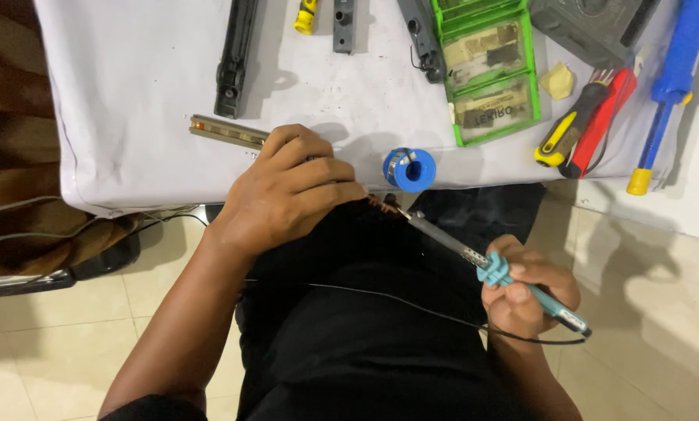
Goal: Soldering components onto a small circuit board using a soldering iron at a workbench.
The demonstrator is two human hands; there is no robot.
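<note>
Two hands are mid-job at the near edge of the white table: the right hand has its grip wrapped around a teal-handled soldering iron, its metal tip touching a small coppery wire piece pinched in the closed grip of the left hand. The joint looks in progress, not finished. A blue solder spool stands just beyond, untouched.

place: home workbench | signs: screwdrivers, solder spool, tiled floor
</note>
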